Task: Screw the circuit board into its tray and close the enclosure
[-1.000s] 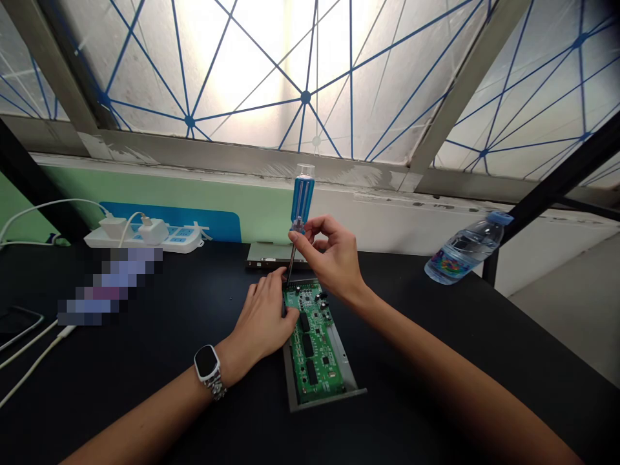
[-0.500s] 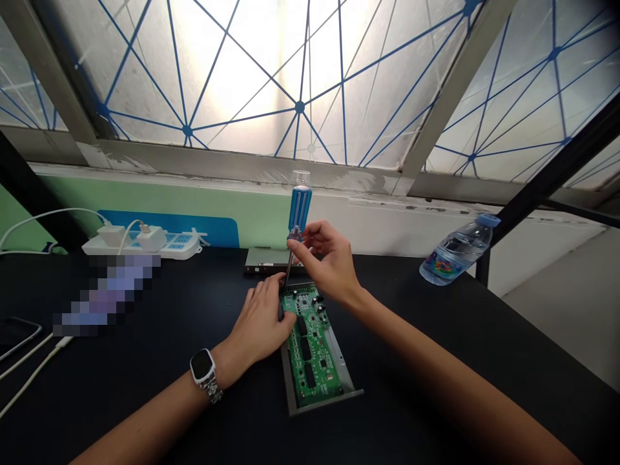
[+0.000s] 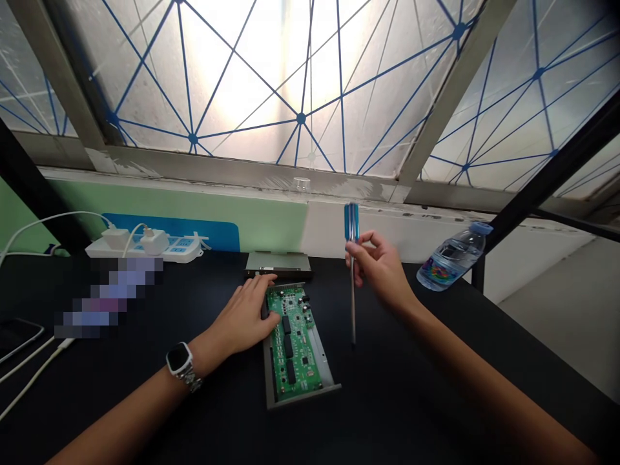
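Observation:
My right hand (image 3: 382, 271) pinches a screwdriver (image 3: 351, 223) by the lower part of its blue clear handle. Its long metal shaft points down, with the tip off to the right of the green circuit board (image 3: 299, 352) and not touching it. The board sits in a shallow metal tray (image 3: 323, 355) on the black table. My left hand (image 3: 247, 320) grips the tray's left side near the far end, thumb on the board's edge and fingers stretched along the rim. Its wrist wears a watch (image 3: 179, 357).
Behind the tray lies a flat metal case (image 3: 278, 261). A water bottle (image 3: 453, 257) leans at the back right by a black frame bar. At the left are a power strip (image 3: 186, 250) with plugs, cables and a phone (image 3: 19, 336). A small clear cup (image 3: 301, 185) stands near the window ledge.
The screwdriver has come up off the board's far left corner and moved right with my right hand. My left hand and the tray appear a little further left in view.

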Demonstrator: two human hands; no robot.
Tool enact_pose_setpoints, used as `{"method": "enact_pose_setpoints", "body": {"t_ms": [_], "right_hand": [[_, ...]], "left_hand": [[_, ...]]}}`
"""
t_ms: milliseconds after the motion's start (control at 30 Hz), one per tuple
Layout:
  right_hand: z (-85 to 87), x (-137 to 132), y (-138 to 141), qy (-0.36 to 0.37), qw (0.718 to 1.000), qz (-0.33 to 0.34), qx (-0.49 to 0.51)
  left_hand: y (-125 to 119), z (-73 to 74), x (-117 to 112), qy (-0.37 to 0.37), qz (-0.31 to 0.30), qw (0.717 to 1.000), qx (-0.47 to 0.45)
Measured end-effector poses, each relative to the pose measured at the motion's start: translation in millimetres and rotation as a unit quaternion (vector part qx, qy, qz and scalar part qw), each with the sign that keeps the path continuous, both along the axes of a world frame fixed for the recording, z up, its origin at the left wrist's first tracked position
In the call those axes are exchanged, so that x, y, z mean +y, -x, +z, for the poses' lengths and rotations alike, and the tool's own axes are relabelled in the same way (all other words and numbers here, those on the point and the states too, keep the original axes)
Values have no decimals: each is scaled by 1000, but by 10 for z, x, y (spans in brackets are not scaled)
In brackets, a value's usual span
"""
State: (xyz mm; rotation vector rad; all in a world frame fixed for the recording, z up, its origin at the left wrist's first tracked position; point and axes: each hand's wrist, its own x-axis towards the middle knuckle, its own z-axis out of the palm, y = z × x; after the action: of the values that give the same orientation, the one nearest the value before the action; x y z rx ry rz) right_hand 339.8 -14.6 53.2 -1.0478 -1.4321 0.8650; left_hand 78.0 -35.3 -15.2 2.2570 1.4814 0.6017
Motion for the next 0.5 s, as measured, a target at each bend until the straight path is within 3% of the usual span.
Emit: {"method": "enact_pose_setpoints", "body": {"t_ms": [100,200,333,500], "right_hand": [[-328,-22,-350,137,987,3,-89],[-541,-74,-526,208,963,3,-172],[-564,-132,-510,233,927,-12,-293],[-542,-148,-462,231,894,-35,-383]], "left_hand": [[119,30,13,-11,14,1000,16],[218,64,-29,-15,49,999,15],[251,121,-142,-11,97,995,32],[140,183,-234,21,91,991,98]]}}
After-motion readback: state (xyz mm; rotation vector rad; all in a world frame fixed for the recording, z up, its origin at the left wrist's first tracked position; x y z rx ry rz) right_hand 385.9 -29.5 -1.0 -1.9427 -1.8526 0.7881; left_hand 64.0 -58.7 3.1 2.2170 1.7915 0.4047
